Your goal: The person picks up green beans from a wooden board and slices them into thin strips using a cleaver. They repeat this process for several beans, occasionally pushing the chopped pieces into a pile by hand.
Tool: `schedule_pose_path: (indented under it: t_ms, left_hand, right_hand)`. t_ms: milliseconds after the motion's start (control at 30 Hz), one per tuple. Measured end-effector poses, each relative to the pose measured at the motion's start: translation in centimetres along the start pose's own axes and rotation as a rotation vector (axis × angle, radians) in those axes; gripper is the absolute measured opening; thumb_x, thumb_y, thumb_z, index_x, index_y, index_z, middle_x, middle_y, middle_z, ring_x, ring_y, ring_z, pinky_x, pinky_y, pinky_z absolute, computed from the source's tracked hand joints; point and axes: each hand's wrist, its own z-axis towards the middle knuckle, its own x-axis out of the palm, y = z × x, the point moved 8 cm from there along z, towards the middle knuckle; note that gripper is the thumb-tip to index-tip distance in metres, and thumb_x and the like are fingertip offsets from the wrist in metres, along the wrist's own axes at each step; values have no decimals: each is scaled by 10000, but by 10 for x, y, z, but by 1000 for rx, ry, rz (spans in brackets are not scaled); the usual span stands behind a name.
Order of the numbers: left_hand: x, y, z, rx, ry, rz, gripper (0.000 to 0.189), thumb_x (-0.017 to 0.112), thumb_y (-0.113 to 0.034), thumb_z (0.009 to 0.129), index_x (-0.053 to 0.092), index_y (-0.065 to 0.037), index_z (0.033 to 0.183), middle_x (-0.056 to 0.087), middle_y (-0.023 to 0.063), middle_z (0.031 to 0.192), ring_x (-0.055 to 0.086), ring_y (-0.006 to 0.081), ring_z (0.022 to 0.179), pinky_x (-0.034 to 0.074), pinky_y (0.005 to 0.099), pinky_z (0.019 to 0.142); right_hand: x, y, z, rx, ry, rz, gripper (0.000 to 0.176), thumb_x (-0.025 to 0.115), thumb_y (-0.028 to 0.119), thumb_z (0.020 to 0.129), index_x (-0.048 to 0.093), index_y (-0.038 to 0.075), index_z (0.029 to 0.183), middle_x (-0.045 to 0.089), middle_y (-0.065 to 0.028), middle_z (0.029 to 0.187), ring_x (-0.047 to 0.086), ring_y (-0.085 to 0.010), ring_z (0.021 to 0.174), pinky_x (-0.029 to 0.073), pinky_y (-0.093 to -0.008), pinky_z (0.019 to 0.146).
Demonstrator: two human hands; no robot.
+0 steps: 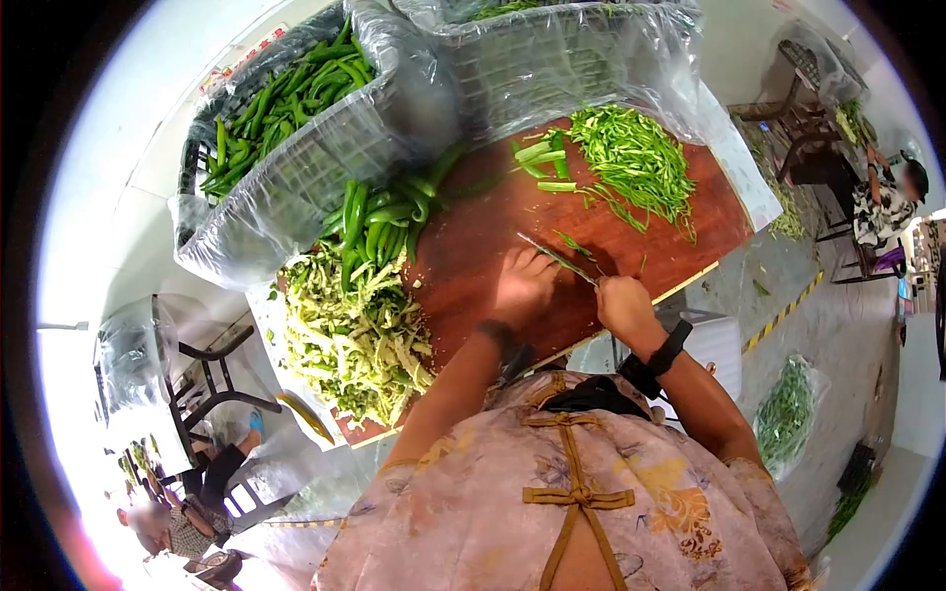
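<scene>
My right hand (627, 307) is wrapped round the handle of a knife (557, 257), its thin blade pointing up and left over the red-brown board (483, 222). Close to the blade's left side, my left hand (527, 283) rests on the board with fingers bent; what lies under them is hidden. A few green slivers (574, 243) lie just beyond the blade. Farther back are short green pieces (542, 158) and a heap of sliced green strips (636, 163). Whole green peppers (370, 225) are piled at the board's left, above a mound of pale cores and scraps (355, 340).
A plastic-lined crate of green peppers (296, 94) stands at the back left, with another lined crate (581, 64) beside it. A bag of greens (786, 414) lies on the floor at right. People sit at far left and far right.
</scene>
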Motion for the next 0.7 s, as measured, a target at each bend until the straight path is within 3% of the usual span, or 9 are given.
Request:
schedule_pose_path:
  t_ms: [233, 400, 533, 700]
  left_hand:
    - [0, 0, 3, 17, 25, -19, 309, 583, -112, 676, 634, -77, 978, 585, 39, 1009, 513, 235, 1019, 360, 419, 951]
    - [0, 1, 4, 6, 42, -65, 323, 607, -112, 662, 625, -78, 983, 575, 37, 979, 510, 234, 1013, 349, 420, 960]
    - [3, 3, 4, 29, 81, -58, 324, 611, -111, 665, 618, -79, 987, 571, 39, 973, 510, 238, 1013, 334, 422, 978]
    - [4, 0, 0, 24, 61, -17, 298, 594, -109, 685, 615, -78, 981, 575, 42, 1002, 509, 233, 1040, 335, 423, 983]
  right_hand:
    - [6, 1, 8, -12, -3, -9, 193, 543, 146, 803, 603, 3, 687, 586, -228, 648, 589, -403, 636, 467, -496, 584]
    - [9, 20, 35, -140, -109, 31, 222, 538, 131, 800, 599, -6, 637, 580, -225, 630, 581, -397, 613, 470, -484, 584]
    - [14, 21, 48, -77, -78, 11, 211, 539, 129, 797, 609, 6, 640, 579, -227, 630, 583, -397, 618, 474, -477, 587]
    - [8, -5, 10, -48, -70, 14, 204, 545, 143, 802, 609, 1, 670, 584, -230, 647, 586, -403, 631, 472, -483, 597]
